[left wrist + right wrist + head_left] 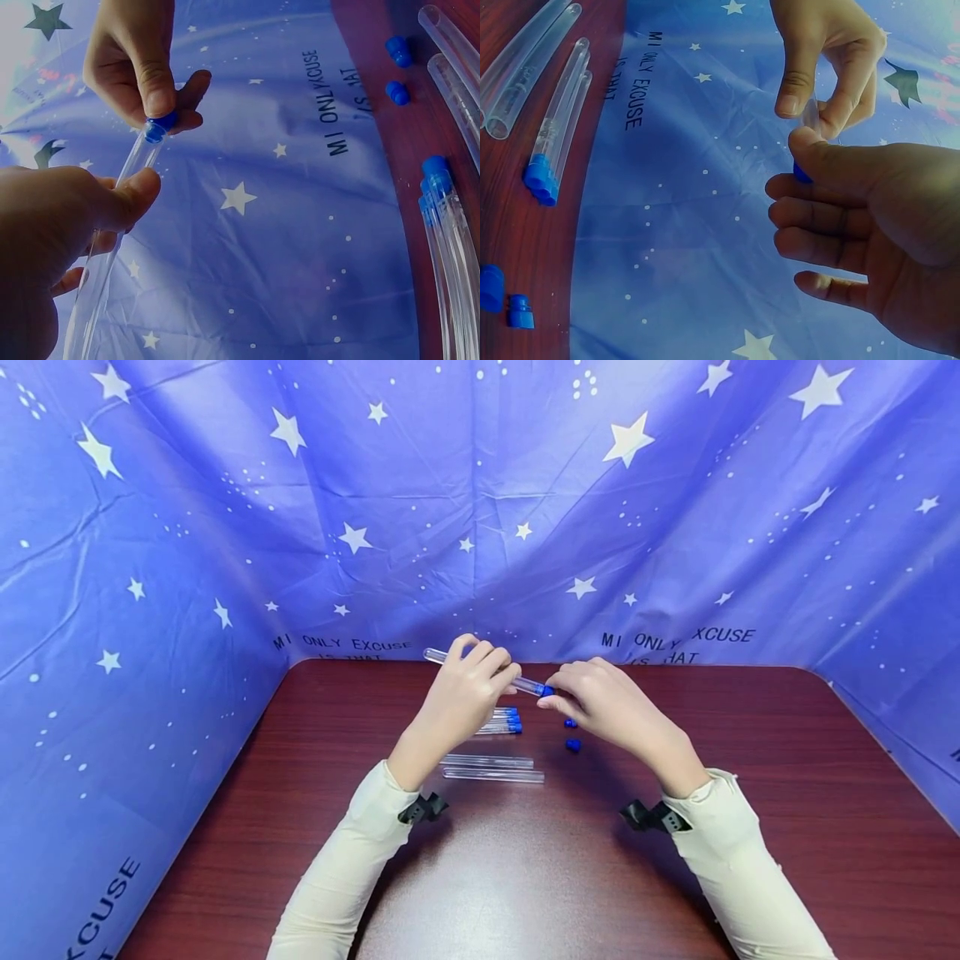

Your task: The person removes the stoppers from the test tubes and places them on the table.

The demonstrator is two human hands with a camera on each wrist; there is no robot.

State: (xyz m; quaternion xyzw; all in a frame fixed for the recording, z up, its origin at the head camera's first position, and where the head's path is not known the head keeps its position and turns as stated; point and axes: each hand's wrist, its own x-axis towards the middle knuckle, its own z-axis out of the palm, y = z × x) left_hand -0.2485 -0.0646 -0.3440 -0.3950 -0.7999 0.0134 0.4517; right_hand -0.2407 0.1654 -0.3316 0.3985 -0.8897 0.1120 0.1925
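Observation:
My left hand (472,681) grips a clear test tube (135,161) around its middle, holding it above the table at a slant. At the tube's right end sits a blue stopper (156,129), partly inside the mouth. Thumb and fingers of my right hand (600,697) pinch that stopper; in the right wrist view only a little blue shows between them. Below the left hand lie several stoppered test tubes (504,720), side by side. Nearer to me are two uncapped test tubes (495,774). Two loose blue stoppers (573,745) rest on the table below the right hand.
The dark red wood-grain table (495,877) ends at the back against a blue star-printed cloth (480,510), which also hangs along both sides. Black straps with small devices (423,808) sit at both wrists, over cream sleeves.

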